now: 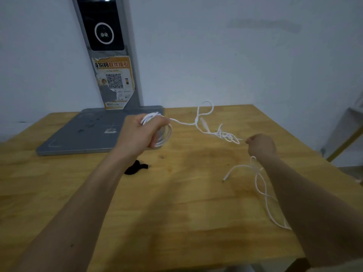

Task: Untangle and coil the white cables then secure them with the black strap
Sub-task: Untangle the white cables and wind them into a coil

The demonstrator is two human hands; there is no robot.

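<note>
Head view. Left hand [140,132] closed around a coil of white cable [164,134], several loops gathered in the grip, raised above the near edge of a grey scale base [78,132]. Right hand [261,145] pinched shut on a strand at the end of a knotted tangle [225,134] lying on the tabletop [176,203] between the two hands. Cable run from the coil to the tangle nearly taut, with an upright loop [205,108] beyond it. Slack length with a free plug end [225,179] trailing under the right forearm toward the tabletop's right edge. Black strap [135,167] bunched on the wood just beside the left forearm, untouched.

Likely faults: tightening of the knot if both hands pull apart along the taut run; spilling of coil loops if the left grip loosens; snagging of the slack length on the right forearm, or sliding of it off the edge.

Surroundings: upright grey kiosk post [110,55] with dark screen and orange QR sticker [114,83] at the wall, behind the work. Nothing between hands and tangle; scale base close under the coil.
</note>
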